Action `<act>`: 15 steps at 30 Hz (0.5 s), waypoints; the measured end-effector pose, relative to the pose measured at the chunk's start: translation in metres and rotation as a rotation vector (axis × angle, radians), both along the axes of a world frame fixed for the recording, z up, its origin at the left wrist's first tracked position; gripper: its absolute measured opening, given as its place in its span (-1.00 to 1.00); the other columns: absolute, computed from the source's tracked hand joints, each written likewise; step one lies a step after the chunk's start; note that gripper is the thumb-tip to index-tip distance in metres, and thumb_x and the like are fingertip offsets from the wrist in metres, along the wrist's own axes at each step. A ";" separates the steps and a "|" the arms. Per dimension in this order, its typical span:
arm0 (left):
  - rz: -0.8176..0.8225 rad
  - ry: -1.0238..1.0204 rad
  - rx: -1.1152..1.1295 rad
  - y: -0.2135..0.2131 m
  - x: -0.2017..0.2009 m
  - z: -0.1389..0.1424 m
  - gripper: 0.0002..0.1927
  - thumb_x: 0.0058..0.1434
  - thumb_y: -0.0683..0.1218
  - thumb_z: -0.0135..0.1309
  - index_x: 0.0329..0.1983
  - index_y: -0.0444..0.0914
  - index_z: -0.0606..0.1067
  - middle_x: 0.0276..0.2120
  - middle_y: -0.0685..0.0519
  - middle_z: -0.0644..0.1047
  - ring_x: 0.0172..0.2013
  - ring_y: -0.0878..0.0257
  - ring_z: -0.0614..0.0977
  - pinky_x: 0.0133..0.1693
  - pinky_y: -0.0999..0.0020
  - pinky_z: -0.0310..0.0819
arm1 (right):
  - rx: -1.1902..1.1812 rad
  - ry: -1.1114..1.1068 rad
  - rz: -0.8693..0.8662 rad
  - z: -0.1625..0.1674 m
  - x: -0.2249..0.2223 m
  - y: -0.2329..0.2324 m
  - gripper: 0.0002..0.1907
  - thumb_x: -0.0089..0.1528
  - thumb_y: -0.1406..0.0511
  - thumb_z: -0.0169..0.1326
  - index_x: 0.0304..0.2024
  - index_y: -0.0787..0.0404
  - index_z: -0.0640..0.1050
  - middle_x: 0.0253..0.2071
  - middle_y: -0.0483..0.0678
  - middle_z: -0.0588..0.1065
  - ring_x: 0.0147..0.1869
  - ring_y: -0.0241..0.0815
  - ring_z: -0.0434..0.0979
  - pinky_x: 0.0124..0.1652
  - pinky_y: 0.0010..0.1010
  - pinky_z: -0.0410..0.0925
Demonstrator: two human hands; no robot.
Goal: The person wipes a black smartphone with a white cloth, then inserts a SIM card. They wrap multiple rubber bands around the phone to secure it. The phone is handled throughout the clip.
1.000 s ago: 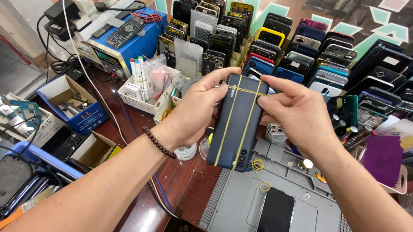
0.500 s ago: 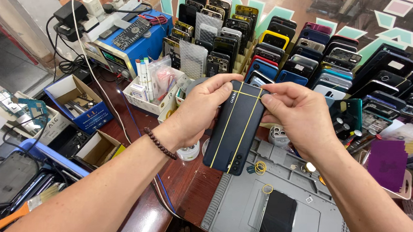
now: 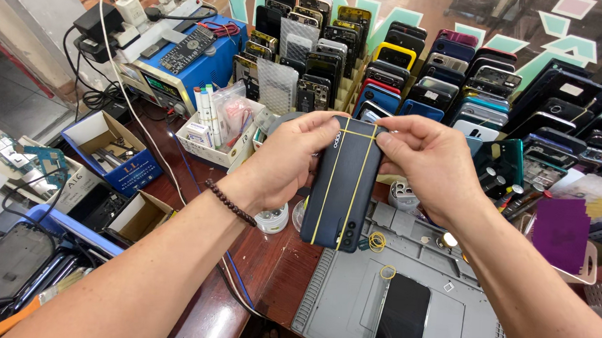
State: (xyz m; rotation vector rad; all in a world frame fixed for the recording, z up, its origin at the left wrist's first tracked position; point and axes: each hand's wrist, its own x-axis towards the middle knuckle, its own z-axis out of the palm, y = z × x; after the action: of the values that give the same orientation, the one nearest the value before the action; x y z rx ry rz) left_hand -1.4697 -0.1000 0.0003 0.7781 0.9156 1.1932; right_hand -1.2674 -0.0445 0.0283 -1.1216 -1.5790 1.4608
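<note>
The dark phone (image 3: 344,184) hangs upright above the grey work mat (image 3: 348,311), long axis vertical, left hand (image 3: 293,163) clamped on its upper left edge, right hand (image 3: 430,163) pinching the yellow rubber bands (image 3: 359,133) at its top right corner, both hands equally near.

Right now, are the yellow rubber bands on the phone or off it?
On: yellow rubber bands run along and across the dark phone held by both hands.
</note>
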 end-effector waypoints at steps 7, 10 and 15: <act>0.004 -0.110 -0.007 0.009 0.001 -0.015 -0.73 0.42 -0.17 -0.07 0.12 -0.31 0.49 -0.12 -0.01 0.61 -0.18 0.24 0.67 -0.13 0.23 0.65 | -0.082 -0.015 -0.032 -0.010 -0.004 0.014 -0.73 0.31 0.35 0.11 -0.01 0.43 0.56 -0.22 0.00 0.64 -0.24 -0.27 0.65 -0.23 -0.47 0.55; 0.057 -0.118 -0.016 0.010 -0.001 -0.021 -0.73 0.42 -0.15 -0.09 0.12 -0.29 0.48 -0.11 0.00 0.60 -0.16 0.22 0.66 -0.12 0.22 0.64 | -0.088 -0.008 -0.009 -0.014 -0.009 0.014 -0.72 0.34 0.31 0.12 0.05 0.35 0.57 -0.23 -0.02 0.61 -0.27 -0.29 0.60 -0.30 -0.47 0.50; 0.191 -0.307 0.000 0.008 -0.005 -0.023 -0.77 0.42 -0.11 -0.11 0.10 -0.21 0.41 -0.07 0.02 0.57 -0.11 0.21 0.64 -0.09 0.15 0.62 | -0.219 -0.140 0.079 -0.016 -0.008 -0.012 -0.73 0.23 0.34 0.20 -0.06 0.38 0.63 -0.28 0.00 0.67 -0.30 -0.32 0.62 -0.32 -0.51 0.48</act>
State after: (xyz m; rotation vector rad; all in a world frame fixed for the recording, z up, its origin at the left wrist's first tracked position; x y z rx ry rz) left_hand -1.4748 -0.0916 -0.0224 0.4956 0.7455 1.4345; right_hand -1.2757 -0.0561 0.0120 -1.3243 -1.6028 1.6706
